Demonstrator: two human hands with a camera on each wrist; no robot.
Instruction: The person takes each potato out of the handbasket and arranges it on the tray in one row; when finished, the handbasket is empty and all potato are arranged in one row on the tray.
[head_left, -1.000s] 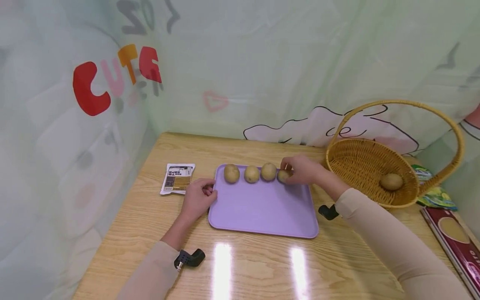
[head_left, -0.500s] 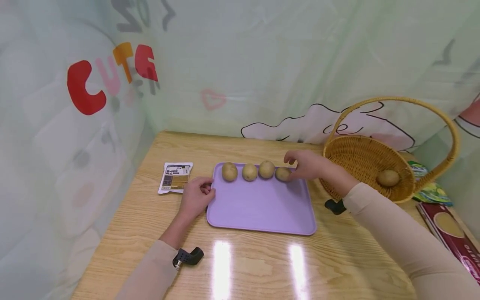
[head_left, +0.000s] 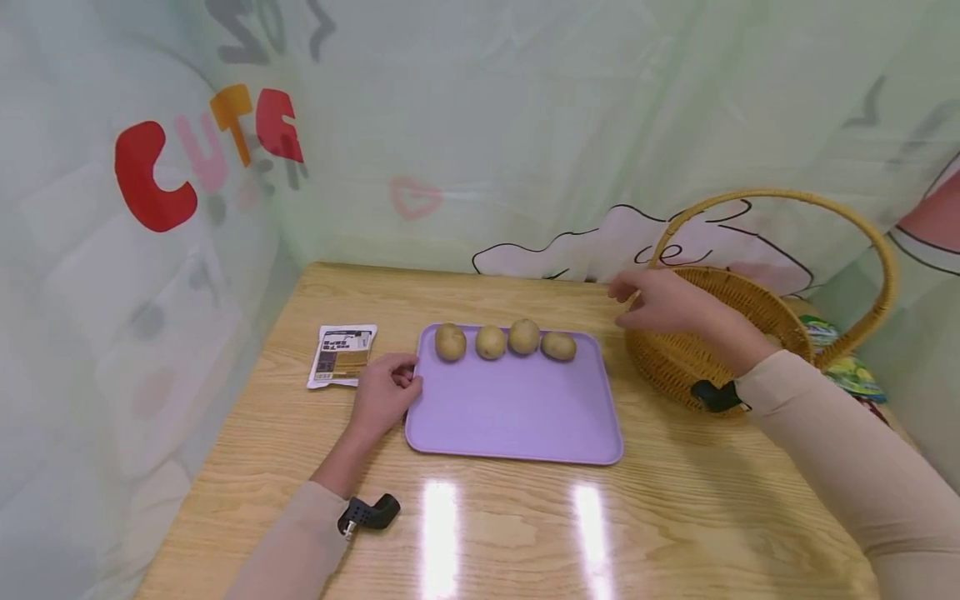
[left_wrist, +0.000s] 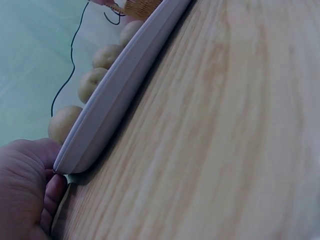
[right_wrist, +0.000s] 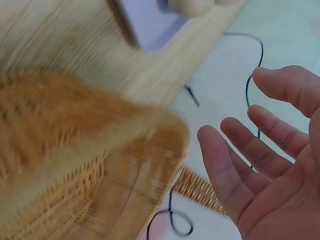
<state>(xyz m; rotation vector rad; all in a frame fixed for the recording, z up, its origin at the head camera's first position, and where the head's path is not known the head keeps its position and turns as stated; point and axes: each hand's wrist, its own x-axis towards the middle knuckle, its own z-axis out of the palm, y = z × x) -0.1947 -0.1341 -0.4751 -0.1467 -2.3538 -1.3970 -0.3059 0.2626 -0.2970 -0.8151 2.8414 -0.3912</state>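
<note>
A lilac tray (head_left: 510, 408) lies on the table, with several potatoes (head_left: 491, 342) in a row along its far side. The rightmost potato (head_left: 558, 346) lies on its side. My left hand (head_left: 384, 396) holds the tray's left edge; the left wrist view shows the thumb side at the rim (left_wrist: 75, 160) and curled fingers beneath. My right hand (head_left: 671, 308) is raised over the near-left rim of a wicker basket (head_left: 656, 367), holding nothing. In the right wrist view its fingers (right_wrist: 215, 155) are spread and apart from the basket. A potato (head_left: 774, 340) inside the basket is mostly hidden by the right arm.
The basket's tall arched handle (head_left: 780, 193) rises at the right. A flat white packet (head_left: 342, 356) lies left of the tray. Behind the basket is a green and yellow bag (head_left: 855, 375). A printed curtain (head_left: 450, 125) hangs along the table's back edge.
My right hand has let go of the rightmost potato on the tray and moved right and up to the basket. The left hand stays on the tray edge. The head view has shifted slightly.
</note>
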